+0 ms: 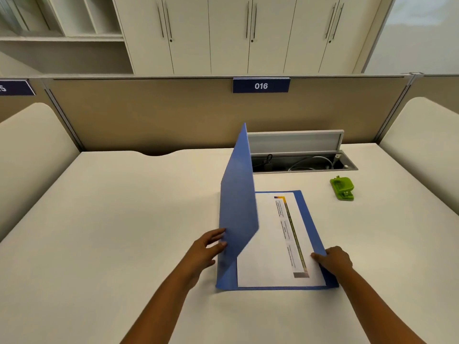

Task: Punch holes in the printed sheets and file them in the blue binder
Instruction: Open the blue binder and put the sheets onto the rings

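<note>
While my right hand (334, 259) lies flat on the lower right corner of the printed sheets (270, 247), fingers together and pressing down, the paper stays put inside the blue binder (311, 219); I hold it there so nothing slides as the cover moves. On the other side, my left hand (207, 247) has its fingers loosely spread against the outer face of the front cover (237, 202), near the lower edge, propping it nearly upright rather than pinching it. The cover stands on its spine along the left edge of the sheets, so whether it is being opened or closed I cannot tell from its pose alone. The top sheet lies square on the back cover, its printed band running along the right side. Whether holes are punched along the spine edge is hidden by the raised cover. Farther off to the right, well apart from the binder, the green hole punch (342, 187) sits on the desk (111, 219), untouched. Beyond it the cable tray (300, 162) stands open against the partition (149, 115).
</note>
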